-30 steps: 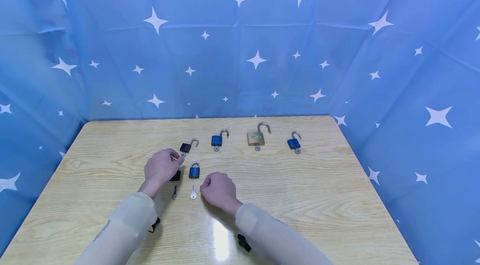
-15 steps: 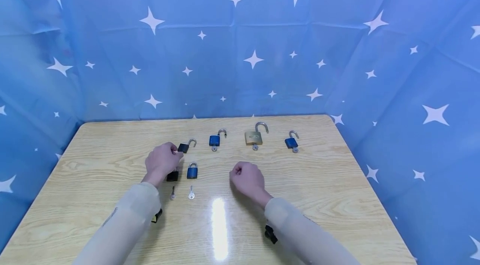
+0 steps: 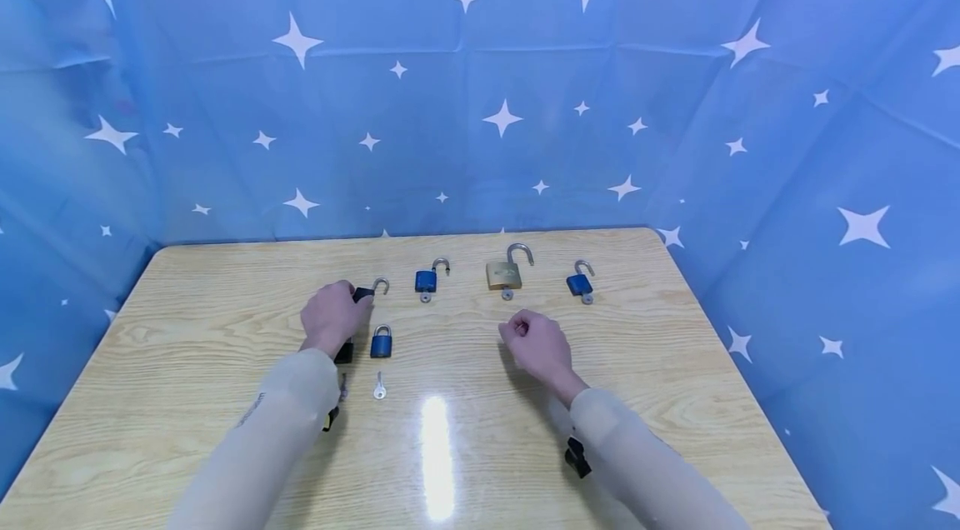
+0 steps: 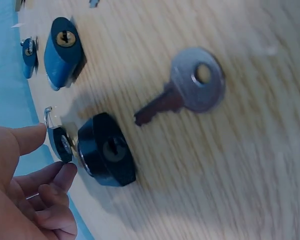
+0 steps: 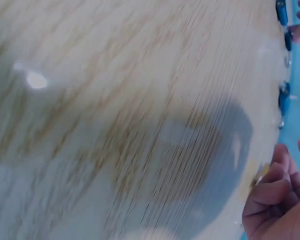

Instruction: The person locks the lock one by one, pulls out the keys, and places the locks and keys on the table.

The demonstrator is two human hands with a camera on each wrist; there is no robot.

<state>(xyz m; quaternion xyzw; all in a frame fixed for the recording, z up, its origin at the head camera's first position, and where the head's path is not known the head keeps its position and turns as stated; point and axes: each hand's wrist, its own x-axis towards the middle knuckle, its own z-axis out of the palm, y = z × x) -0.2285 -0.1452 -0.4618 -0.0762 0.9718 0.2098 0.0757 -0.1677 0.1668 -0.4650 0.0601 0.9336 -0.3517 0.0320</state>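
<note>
My left hand [image 3: 333, 315] is at the open black padlock [image 3: 363, 293], thumb and fingertips pinching its sides in the left wrist view; a key sits in its bottom. Close beside those fingers is a closed black padlock [image 4: 107, 150], with a loose key [image 4: 187, 85] lying in front of it. To their right a closed blue padlock [image 3: 381, 343] lies above a silver key [image 3: 379, 388]. My right hand [image 3: 538, 344] hovers over the table with loosely curled fingers and nothing in them, just nearer than the open brass padlock [image 3: 503, 275].
Along the back of the wooden table [image 3: 675, 397] lie an open blue padlock [image 3: 425, 281] and, farther right, another open blue padlock [image 3: 579, 284], each with a key in it. A blue star-patterned curtain [image 3: 420, 138] hangs behind the table and along its sides.
My right hand has moved right and away from me, from beside the silver key toward the brass padlock. My left hand has shifted slightly right and forward onto the open black padlock.
</note>
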